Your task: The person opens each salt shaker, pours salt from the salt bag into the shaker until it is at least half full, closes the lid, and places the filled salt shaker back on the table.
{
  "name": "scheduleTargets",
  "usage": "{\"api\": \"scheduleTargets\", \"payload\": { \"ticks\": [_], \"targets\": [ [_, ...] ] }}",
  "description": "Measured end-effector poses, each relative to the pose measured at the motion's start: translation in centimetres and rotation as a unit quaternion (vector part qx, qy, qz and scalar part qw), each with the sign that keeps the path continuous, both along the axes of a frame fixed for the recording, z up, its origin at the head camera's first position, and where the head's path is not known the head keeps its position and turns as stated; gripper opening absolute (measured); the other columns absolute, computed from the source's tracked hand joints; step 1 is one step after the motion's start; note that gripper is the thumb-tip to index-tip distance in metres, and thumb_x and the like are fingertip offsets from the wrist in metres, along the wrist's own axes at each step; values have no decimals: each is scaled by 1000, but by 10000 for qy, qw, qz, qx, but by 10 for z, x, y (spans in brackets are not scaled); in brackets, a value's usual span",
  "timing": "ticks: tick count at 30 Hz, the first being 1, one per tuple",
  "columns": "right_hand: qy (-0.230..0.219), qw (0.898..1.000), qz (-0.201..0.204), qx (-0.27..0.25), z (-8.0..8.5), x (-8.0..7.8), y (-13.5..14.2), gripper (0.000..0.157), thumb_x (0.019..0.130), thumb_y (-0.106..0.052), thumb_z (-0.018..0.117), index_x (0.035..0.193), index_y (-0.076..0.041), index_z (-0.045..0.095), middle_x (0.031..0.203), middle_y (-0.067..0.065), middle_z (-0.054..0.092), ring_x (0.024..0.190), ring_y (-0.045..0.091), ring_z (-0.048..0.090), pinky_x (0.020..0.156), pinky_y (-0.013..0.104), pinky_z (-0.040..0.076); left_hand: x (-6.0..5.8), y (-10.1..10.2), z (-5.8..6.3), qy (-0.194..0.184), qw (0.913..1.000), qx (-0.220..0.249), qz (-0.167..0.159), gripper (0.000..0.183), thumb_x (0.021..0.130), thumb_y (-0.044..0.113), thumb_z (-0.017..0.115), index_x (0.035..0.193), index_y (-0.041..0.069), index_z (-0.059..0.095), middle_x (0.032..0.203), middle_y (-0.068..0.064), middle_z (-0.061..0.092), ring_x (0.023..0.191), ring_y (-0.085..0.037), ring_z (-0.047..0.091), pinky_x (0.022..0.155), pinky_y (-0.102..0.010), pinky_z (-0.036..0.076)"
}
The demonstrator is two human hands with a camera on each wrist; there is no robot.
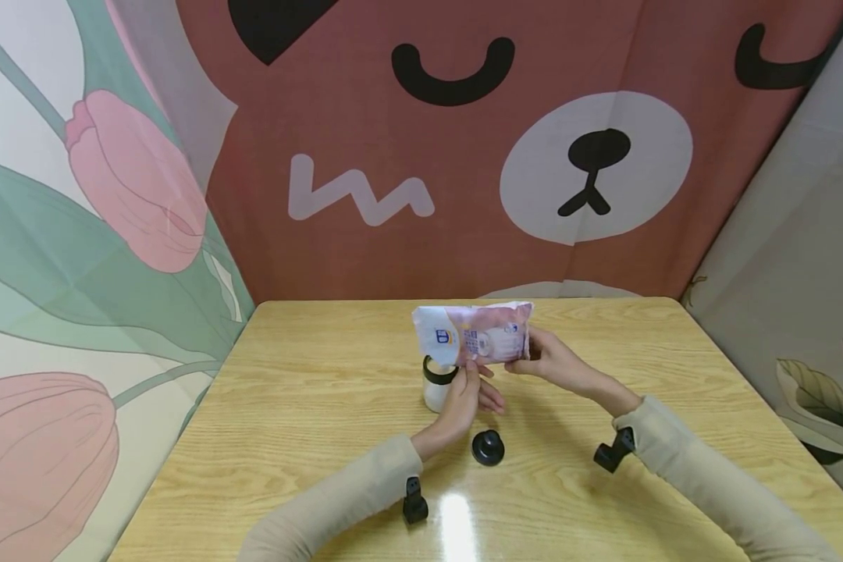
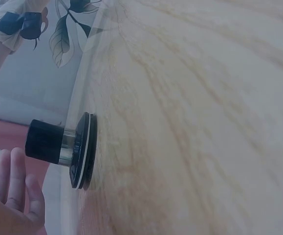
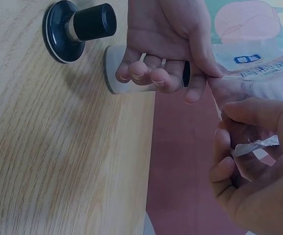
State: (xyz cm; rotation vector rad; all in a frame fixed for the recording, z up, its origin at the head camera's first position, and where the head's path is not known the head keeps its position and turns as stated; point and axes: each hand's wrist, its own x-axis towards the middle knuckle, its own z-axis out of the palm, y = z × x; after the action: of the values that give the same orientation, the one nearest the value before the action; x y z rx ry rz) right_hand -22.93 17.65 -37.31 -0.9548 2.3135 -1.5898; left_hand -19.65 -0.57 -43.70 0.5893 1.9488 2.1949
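A pink and white printed plastic packet is held up above the table, lying sideways with its white end over a jar. My right hand grips its right end, thumb in front, where a crumpled silvery edge shows in the right wrist view. At the packet's lower edge, my left hand pinches with thumb and forefinger while the other fingers stay loosely extended. Partly hidden behind that hand stands the whitish jar with a black rim. A black knobbed lid rests nearer me on the table.
The wooden table reaches back to a curtain with a bear print. Flowered cloth hangs at the left, and another patterned cloth at the right. Each sleeve's cuff carries a small black camera.
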Motion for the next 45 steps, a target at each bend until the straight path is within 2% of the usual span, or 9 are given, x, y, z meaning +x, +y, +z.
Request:
{"api": "scheduleTargets", "payload": {
  "ticks": [6, 17, 45],
  "targets": [
    [-66, 9999, 108, -87, -2, -2, 0, 43, 81, 6, 59, 120, -2, 44, 100, 15, 57, 86, 29, 55, 68, 38, 50, 0, 0, 0, 63, 10000, 14, 34, 49, 99, 25, 6, 107, -15, 35, 79, -38, 55, 70, -53, 54, 66, -61, 41],
    [-174, 9998, -16, -27, -1, 1, -1, 38, 81, 5, 59, 117, 1, 47, 99, 15, 58, 86, 29, 55, 69, 35, 50, 1, 1, 0, -34, 9999, 103, 61, 50, 99, 25, 7, 107, -16, 34, 79, -40, 54, 71, -54, 53, 67, -61, 41],
    [15, 9999, -125, 80, 3, 2, -3, 35, 80, 5, 60, 113, 1, 50, 94, 15, 58, 79, 25, 54, 63, 32, 50, 1, 0, -1, -43, 9999, 129, 64, 48, 99, 23, 8, 107, -15, 35, 79, -38, 54, 70, -52, 54, 67, -61, 41]
  ]
}}
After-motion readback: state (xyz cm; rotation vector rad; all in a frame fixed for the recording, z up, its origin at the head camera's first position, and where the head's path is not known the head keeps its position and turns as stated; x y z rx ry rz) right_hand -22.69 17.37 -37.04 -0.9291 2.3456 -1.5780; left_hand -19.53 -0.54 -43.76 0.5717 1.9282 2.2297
